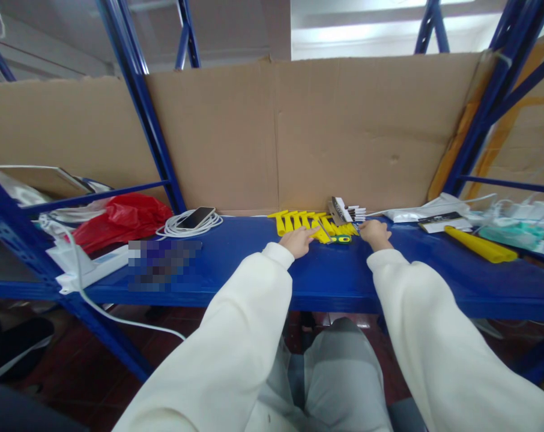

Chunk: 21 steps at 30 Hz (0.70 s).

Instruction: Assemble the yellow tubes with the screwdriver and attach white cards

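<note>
My left hand (pixel 299 241) rests at the left of a group of small yellow plastic pieces (pixel 302 219), its index finger stretched out to a yellow piece with a greyish edge. My right hand (pixel 375 233) is at the right of the group with fingers bent together; whatever is between the fingertips is too small to make out. A green-and-yellow handle (pixel 341 239) lies between my hands. Behind it, a small box (pixel 339 211) leans with several dark-and-white sticks (pixel 356 212) beside it.
Left on the blue shelf (pixel 249 276) are a phone (pixel 197 218) on a coiled white cable (pixel 169 226), a red plastic bag (pixel 126 219) and a white power strip (pixel 101 267). A yellow tube (pixel 481 245) and white packets (pixel 427 208) lie right. Cardboard (pixel 344 132) stands behind.
</note>
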Motion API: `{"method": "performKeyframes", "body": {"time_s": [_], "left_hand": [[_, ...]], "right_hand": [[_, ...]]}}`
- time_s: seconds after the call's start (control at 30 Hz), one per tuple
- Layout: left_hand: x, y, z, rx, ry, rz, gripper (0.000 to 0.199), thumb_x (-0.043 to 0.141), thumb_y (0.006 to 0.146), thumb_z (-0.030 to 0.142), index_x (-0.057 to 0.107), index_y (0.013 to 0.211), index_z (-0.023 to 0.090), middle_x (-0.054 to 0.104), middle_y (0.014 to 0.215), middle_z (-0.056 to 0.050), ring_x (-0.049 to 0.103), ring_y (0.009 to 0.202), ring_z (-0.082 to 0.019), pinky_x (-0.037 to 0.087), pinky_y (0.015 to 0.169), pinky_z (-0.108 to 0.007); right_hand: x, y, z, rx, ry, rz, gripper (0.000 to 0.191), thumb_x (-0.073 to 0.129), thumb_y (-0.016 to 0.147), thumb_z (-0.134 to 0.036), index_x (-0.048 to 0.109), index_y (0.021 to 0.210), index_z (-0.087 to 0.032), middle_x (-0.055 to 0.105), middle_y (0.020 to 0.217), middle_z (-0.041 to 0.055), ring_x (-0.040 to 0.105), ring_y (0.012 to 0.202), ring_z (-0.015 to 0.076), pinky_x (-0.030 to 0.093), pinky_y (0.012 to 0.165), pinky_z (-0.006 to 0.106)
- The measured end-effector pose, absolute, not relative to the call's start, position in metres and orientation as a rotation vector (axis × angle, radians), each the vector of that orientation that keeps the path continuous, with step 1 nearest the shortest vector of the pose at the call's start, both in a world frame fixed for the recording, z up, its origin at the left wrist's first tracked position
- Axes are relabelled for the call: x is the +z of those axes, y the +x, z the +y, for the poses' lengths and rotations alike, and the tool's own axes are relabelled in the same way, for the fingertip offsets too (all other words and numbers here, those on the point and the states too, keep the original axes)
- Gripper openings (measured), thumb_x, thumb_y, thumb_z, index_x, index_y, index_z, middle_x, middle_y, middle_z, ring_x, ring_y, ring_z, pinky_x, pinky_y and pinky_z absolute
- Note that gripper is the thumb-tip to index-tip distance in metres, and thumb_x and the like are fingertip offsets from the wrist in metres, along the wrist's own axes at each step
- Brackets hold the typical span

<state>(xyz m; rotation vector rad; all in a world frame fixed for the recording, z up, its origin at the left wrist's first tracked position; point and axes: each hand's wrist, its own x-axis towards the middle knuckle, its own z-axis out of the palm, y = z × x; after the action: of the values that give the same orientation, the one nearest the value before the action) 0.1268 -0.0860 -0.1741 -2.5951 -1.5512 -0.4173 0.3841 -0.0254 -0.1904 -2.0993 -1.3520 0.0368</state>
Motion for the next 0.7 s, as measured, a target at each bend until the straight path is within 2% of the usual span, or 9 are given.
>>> {"method": "performKeyframes", "body": {"time_s": [0.17, 0.27, 0.5, 0.7], "left_hand": [[-0.1739, 0.127, -0.0862, -0.378, -2.609, -1.554, 0.051, 0.038, 0.102, 0.027, 0.044, 0.152, 0.033, 0.063, 0.134, -0.005, 0.061, 0.121, -0.021, 0.047, 0.101, -0.031], [-0.1747, 0.1272, -0.0862, -0.378, -2.614, -1.552, 0.05, 0.04, 0.101, 0.026, 0.046, 0.15, 0.033, 0.062, 0.137, -0.005, 0.06, 0.124, -0.021, 0.046, 0.102, -0.031], [-0.1738, 0.1273, -0.0881, -0.358, -2.649, -1.561, 0.05, 0.039, 0.101, 0.024, 0.047, 0.15, 0.031, 0.06, 0.142, -0.004, 0.058, 0.128, -0.021, 0.045, 0.105, -0.032], [-0.1738, 0.1274, -0.0876, -0.357, -2.656, -1.566, 0.05, 0.041, 0.101, 0.024, 0.048, 0.149, 0.032, 0.061, 0.141, -0.004, 0.059, 0.127, -0.021, 0.046, 0.105, -0.033]], "right_hand": [[-0.1933, 0.3798, -0.0293, 0.019, -2.235, -1.49, 0.038, 0.057, 0.087, -0.02, 0.072, 0.121, -0.021, 0.057, 0.134, 0.0192, 0.046, 0.131, 0.0369, 0.04, 0.103, 0.057], [-0.1949, 0.3809, -0.0288, 0.018, -2.271, -1.531, 0.043, 0.051, 0.092, -0.022, 0.066, 0.132, -0.019, 0.053, 0.139, 0.0203, 0.042, 0.135, 0.037, 0.037, 0.106, 0.059], [-0.1968, 0.3847, -0.0248, -0.042, -2.324, -1.582, 0.047, 0.042, 0.095, -0.024, 0.06, 0.138, -0.017, 0.05, 0.143, 0.0224, 0.041, 0.137, 0.0385, 0.036, 0.106, 0.061], [-0.1919, 0.3799, -0.0297, -0.071, -2.364, -1.638, 0.047, 0.04, 0.094, -0.022, 0.062, 0.135, -0.014, 0.05, 0.143, 0.023, 0.04, 0.135, 0.0382, 0.036, 0.104, 0.059]]}}
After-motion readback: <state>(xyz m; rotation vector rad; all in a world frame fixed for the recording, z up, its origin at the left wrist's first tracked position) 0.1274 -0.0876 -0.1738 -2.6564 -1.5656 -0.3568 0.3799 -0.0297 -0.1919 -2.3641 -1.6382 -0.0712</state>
